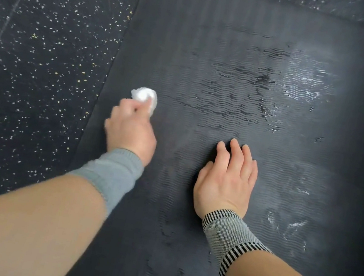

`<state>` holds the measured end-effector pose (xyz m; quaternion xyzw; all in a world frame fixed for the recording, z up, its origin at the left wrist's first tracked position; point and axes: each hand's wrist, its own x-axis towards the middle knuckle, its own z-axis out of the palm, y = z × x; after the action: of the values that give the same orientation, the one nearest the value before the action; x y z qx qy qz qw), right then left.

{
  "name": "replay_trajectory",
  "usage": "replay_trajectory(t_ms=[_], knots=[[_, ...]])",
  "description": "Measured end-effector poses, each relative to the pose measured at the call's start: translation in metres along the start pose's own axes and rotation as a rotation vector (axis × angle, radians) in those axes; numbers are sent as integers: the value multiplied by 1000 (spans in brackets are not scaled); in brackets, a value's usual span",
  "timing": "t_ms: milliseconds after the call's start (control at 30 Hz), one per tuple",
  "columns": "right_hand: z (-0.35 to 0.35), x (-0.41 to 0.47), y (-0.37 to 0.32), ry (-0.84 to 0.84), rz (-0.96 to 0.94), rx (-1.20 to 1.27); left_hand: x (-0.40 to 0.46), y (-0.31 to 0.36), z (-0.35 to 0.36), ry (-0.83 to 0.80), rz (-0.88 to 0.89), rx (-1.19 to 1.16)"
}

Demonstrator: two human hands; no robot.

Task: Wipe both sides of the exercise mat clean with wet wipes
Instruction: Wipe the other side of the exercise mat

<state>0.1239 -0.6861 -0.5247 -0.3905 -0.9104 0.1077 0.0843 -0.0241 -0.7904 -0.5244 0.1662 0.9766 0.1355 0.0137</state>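
1 hand presses wipe onto mat.

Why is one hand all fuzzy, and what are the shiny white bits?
Head view: the left hand gripping the crumpled white wet wipe is motion-blurred; the right hand looks sharp; the shiny bits are light glaring off wet streaks on the dark ribbed exercise mat.

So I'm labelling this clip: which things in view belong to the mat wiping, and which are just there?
Part of the job:
exercise mat
wet wipe, gripped by the left hand
right hand, resting on the mat

Just there:
speckled floor
grey wristband
striped wristband
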Motion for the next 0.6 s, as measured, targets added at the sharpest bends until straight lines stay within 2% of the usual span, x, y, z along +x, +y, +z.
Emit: replay_trajectory(t_ms=[67,167,267,367,433,467,500,600], knots=[[1,0,0,6,-2,-5,21,-25,-7,6,-187,52],[1,0,0,16,0,-6,21,-11,-6,-21,-182,-4],[0,0,0,7,0,-7,-1,37,6,-40,-50,-111],[-1,0,0,-1,-8,-6,-24,78,13,-96,194,-147],[0,0,1,-5,-12,-14,-20,75,13,-113,309,-132],[0,0,1,-4,-11,-15,-13,64,10,-101,305,-74],[0,0,0,-3,-9,-12,-5,48,8,-81,226,-8],[0,1,-1,-6,0,-15,24,-9,-2,-2,-244,42]])
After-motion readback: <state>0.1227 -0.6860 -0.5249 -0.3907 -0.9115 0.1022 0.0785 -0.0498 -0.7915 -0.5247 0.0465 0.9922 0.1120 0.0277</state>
